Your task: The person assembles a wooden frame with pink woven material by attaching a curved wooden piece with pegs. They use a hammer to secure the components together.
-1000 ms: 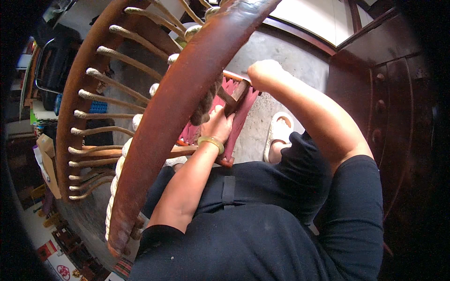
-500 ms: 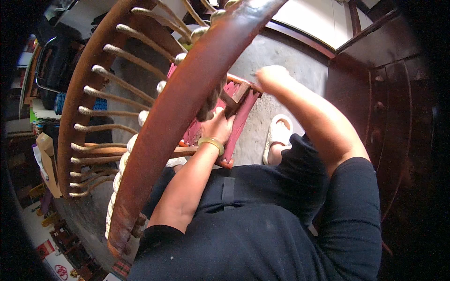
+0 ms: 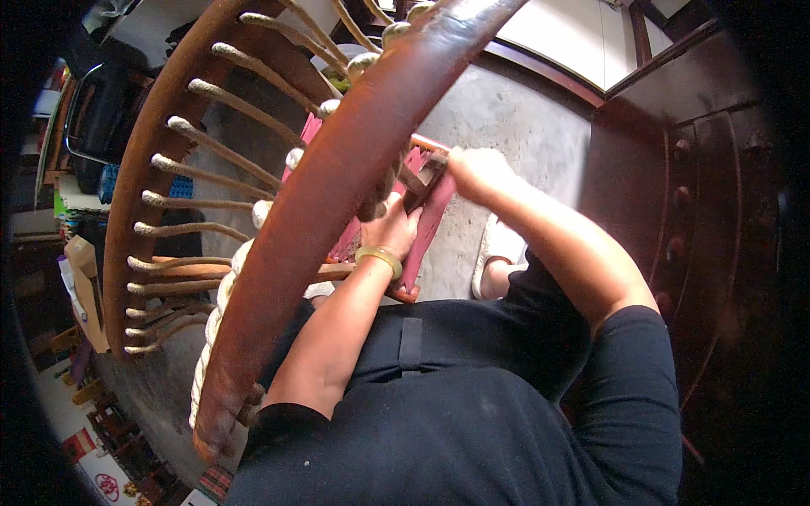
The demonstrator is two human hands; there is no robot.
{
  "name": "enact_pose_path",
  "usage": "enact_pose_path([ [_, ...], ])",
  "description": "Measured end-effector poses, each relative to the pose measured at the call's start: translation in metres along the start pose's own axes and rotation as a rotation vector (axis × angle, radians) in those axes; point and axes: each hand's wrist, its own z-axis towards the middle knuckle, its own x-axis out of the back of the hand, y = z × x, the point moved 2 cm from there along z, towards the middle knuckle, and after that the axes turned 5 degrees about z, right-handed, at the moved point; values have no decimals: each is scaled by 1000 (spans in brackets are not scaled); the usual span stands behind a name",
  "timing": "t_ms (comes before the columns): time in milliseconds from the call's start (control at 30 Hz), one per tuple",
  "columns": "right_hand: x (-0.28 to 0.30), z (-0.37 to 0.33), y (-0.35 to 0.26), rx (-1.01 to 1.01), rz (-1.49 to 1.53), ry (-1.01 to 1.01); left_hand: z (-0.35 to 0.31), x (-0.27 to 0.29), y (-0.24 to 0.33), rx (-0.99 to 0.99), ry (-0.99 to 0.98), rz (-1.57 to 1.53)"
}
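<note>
A small wooden frame with pink fabric strips (image 3: 434,221) stands low in front of me, partly behind a thick, curved reddish-brown wooden rail (image 3: 325,202). My left hand (image 3: 391,229), with a pale bangle at its wrist, reaches under that rail and grips a dark wooden piece (image 3: 415,196) at the frame; some of its fingertips are hidden. At the frame's far right corner is my right hand (image 3: 479,173), closed like a fist. What it holds, if anything, I cannot make out.
Ropes (image 3: 228,156) run from the thick rail to a second curved wooden rail (image 3: 126,202) on the left. A dark wooden cabinet (image 3: 650,211) stands at the right. My foot in a white slipper (image 3: 496,253) rests on the grey floor (image 3: 523,110).
My right hand has come down and slightly toward me onto the frame's far corner. The left hand has stayed at the dark wooden piece.
</note>
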Motion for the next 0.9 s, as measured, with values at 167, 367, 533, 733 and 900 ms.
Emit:
enact_pose_path([
  [167,9,8,37,-122,-14,125,0,-7,-1,54,-20,11],
  [367,-7,-25,-8,-18,89,120,0,-7,-1,122,-69,-11],
  [533,-6,-28,7,-75,101,91,2,-3,0,100,-73,14],
  [733,-10,-29,5,-21,121,89,2,-7,0,96,-72,12],
  [900,-2,-29,12,-46,128,60,2,-12,-4,138,-72,26],
])
